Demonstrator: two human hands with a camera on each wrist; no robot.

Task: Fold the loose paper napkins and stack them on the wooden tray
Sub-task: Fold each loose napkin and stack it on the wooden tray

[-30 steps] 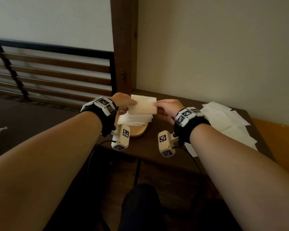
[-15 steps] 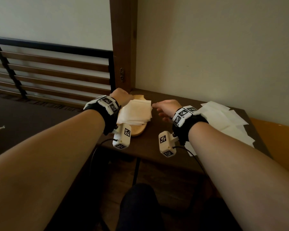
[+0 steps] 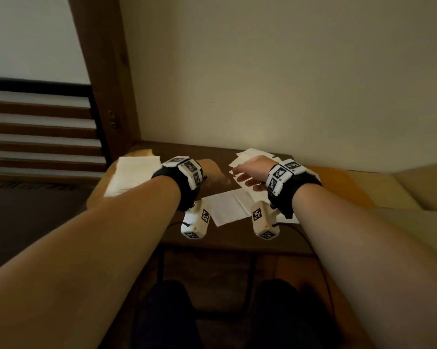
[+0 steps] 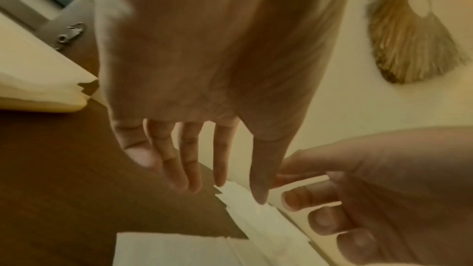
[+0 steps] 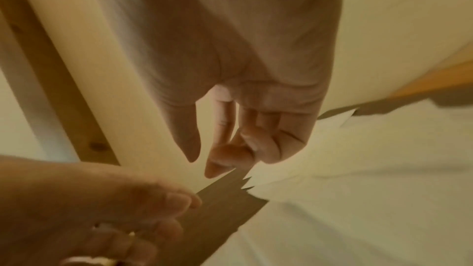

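A stack of folded white napkins (image 3: 133, 173) lies on the wooden tray (image 3: 98, 195) at the table's left end. Loose napkins (image 3: 252, 154) are piled at the right, and one flat napkin (image 3: 227, 207) lies near the front edge. My left hand (image 3: 220, 180) hovers mid-table with straight fingers (image 4: 189, 169), its tips close to a napkin corner (image 4: 243, 197). My right hand (image 3: 240, 175) is over the loose pile (image 5: 358, 189), its fingers (image 5: 217, 165) loosely curled just above a jagged corner. Neither hand holds anything.
The dark brown table (image 3: 227, 238) stands against a cream wall, with a wooden post (image 3: 106, 96) at its back left. An orange-brown surface (image 3: 351, 187) adjoins on the right. A straw fan (image 4: 409, 37) hangs on the wall. My knees (image 3: 162, 316) are under the front edge.
The folded napkin that both hands held went onto the stack on the tray and was let go. Both hands then moved right to the loose napkins.
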